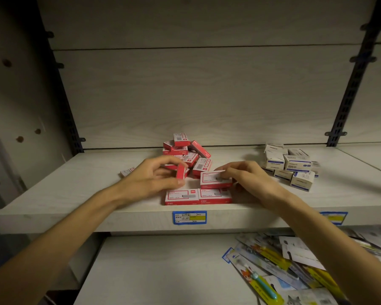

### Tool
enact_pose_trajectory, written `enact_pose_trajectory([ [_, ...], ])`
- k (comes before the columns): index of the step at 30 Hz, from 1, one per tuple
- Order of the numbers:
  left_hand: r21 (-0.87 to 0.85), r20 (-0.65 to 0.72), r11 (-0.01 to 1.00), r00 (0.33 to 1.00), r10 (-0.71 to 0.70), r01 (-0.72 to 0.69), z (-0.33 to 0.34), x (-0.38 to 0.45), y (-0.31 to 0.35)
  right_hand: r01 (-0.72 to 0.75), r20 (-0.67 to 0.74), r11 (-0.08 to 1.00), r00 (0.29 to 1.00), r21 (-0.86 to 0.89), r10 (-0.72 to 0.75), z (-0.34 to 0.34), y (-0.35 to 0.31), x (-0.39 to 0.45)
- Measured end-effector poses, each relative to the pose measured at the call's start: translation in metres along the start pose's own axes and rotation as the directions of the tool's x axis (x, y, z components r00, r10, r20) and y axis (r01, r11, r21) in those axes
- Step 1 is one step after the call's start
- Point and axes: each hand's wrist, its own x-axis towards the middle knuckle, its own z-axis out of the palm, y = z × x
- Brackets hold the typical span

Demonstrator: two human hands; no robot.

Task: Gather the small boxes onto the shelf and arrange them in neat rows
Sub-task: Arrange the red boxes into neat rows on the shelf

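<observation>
Red cardboard box (181, 171) is feeling light, stiff; my left grip (154, 177) is pinching its ends; right grip (240, 175) is pressing another box (215, 180) onto the shelf (75, 186).

Dim, murky light; wide-angle bending and motion blur at edges.

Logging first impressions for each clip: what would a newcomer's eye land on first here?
The jumbled heap of red boxes at the shelf's middle, with both hands in front. The left hand pinches one red box upright; the right hand holds another behind two flat red boxes at the front edge. White-and-blue boxes cluster at right.
</observation>
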Motion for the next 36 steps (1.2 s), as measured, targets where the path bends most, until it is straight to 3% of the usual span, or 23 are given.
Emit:
enact_pose_trajectory([
  [6, -0.061, 0.098, 0.998, 0.995, 0.003, 0.003, -0.011, -0.004, -0.012, 0.024, 0.064, 0.998, 0.998, -0.06, -0.02, 0.0, 0.008, 0.005],
  [12, -0.074, 0.13, 0.996, 0.991, -0.043, 0.053, -0.019, -0.005, -0.012, 0.147, 0.111, 0.967, 0.986, -0.207, -0.126, 0.002, 0.008, 0.002],
  [17, 0.076, -0.095, 0.996, 0.994, 0.056, -0.049, -0.003, -0.007, -0.009, 0.2, 0.122, 0.941, 0.977, -0.273, -0.172, 0.001, 0.009, 0.001],
  [19, 0.232, -0.201, 0.966, 0.966, 0.165, -0.117, 0.005, -0.006, -0.012, 0.207, 0.124, 0.943, 0.976, -0.261, -0.18, 0.0, 0.01, 0.002],
  [22, 0.426, -0.275, 0.899, 0.933, 0.234, -0.1, 0.012, -0.002, -0.015, 0.206, 0.133, 0.946, 0.975, -0.251, -0.177, 0.0, 0.011, 0.002],
  [27, 0.546, -0.183, 0.83, 0.95, 0.253, -0.116, 0.013, -0.003, -0.019, 0.21, 0.142, 0.95, 0.973, -0.23, -0.181, 0.0, 0.011, 0.001],
  [36, 0.611, -0.005, 0.77, 0.972, 0.233, -0.181, -0.003, -0.014, -0.018, 0.223, 0.131, 0.929, 0.973, -0.297, -0.191, -0.001, 0.013, 0.003],
])
